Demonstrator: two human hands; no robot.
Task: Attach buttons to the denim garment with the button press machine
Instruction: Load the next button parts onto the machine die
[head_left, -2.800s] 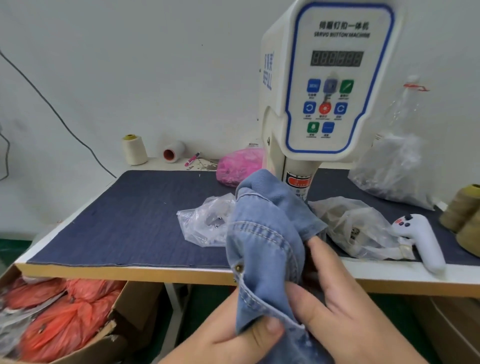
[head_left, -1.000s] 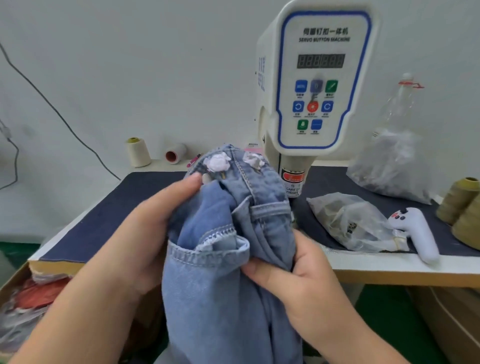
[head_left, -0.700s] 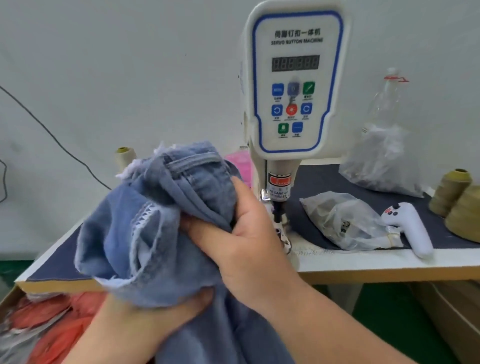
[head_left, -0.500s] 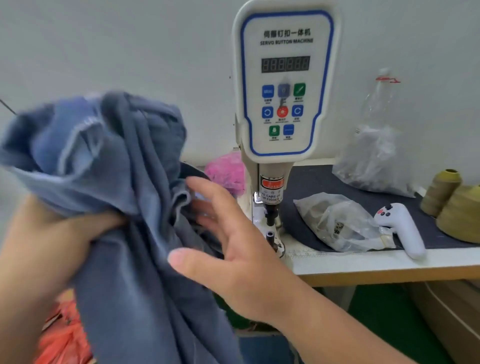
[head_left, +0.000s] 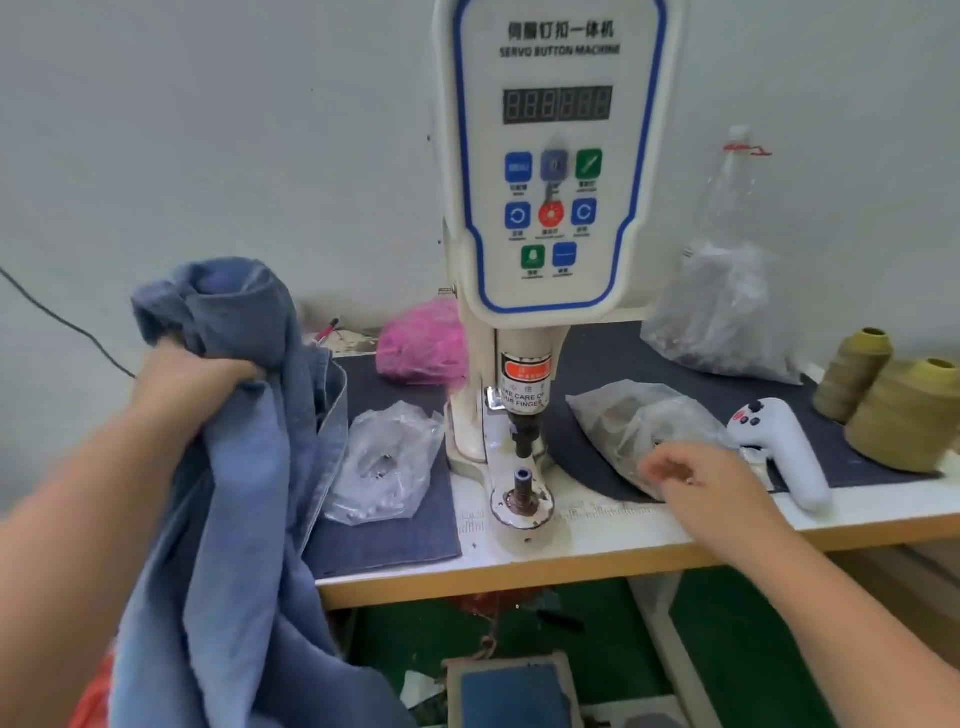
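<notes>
Left hand (head_left: 189, 371) grips a bunched fold of the denim garment (head_left: 228, 467), fingers curled into the cloth. It holds the garment up at the left end of the table (head_left: 519, 577), with the rest hanging down past the table edge. Right hand (head_left: 696, 475) is over the clear bag on the right (head_left: 639, 421), fingers loosely curled. It is blurred, so whether it pinches anything small cannot be told; nothing visible in it.

Progress: the garment is well apart from the button press machine (head_left: 550, 156). Lower die post (head_left: 521, 480) stands bare, nothing seated on it and no cloth between it and the upper punch (head_left: 525, 434). No attached button shows on the visible denim. Judged early in a cycle: a button part probably has to be picked, loaded on the die, the denim laid over it, then pressed.

Around: a 2nd clear bag (head_left: 384, 462) lies left of the machine base, just beside the hanging denim. Pink bag (head_left: 421, 338) sits behind the machine, a large clear bag (head_left: 722, 306) at back right. White handheld controller (head_left: 784, 452) lies near the right hand. 2 olive thread cones (head_left: 893, 395) at far right. Foot pedal (head_left: 511, 691) on the floor below.

In the way: the left bag sits in the denim's path to the die, and the loose hanging cloth could snag the table edge.
</notes>
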